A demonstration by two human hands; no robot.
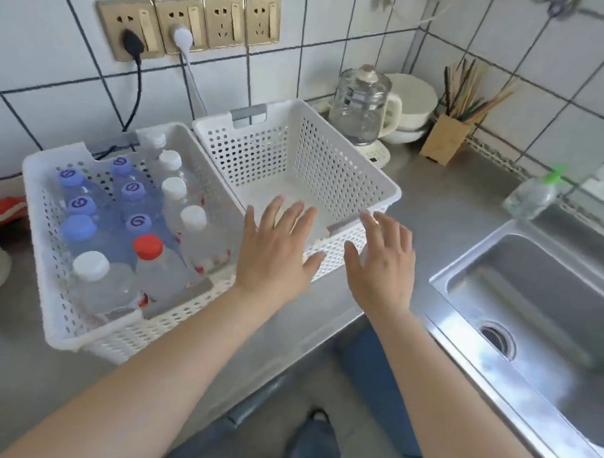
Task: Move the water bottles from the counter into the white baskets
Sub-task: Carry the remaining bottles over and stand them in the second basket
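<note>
Over the empty right basket [359,167], both hands' spread fingers [287,216] hover, bottles [162,270] left.

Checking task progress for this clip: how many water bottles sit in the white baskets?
12, all upright in the left white perforated basket: six purple-capped at left, one red-capped, five white-capped. The right white perforated basket holds none. More may hide beneath.

right basket [342,151] open inside, left basket [45,276] packed with bottles [162,270]
</note>
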